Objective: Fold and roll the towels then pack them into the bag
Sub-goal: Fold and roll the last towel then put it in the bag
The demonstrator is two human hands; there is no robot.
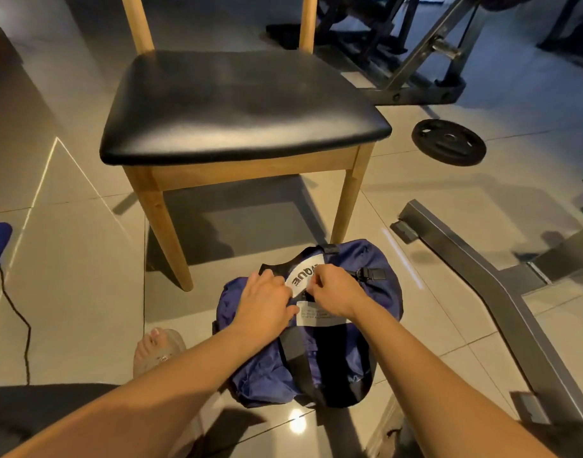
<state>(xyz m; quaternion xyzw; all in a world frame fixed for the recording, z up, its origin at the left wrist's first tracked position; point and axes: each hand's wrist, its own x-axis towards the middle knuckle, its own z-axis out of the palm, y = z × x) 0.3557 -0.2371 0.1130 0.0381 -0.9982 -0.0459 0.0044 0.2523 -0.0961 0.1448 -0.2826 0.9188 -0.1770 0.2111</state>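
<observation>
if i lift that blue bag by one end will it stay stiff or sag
Probably sags: the bag has thin cloth lying creased and slumped. Its shiny fabric may slide easily on the glossy floor. It sits wide and low, so rolling seems unlikely.

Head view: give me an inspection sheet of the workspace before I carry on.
Surface: floor, glossy tiles with glare.
Job's things: bag on the floor in front of the chair; towels, nothing seen.
Clutter: weight plate on the floor, right of the chair.
Grippers: left hand holds the bag's top; right hand pinches it beside the label.
Cables: black cable trailing over the floor at left.
Surroundings: bench frame at right; gym gear behind.
</observation>
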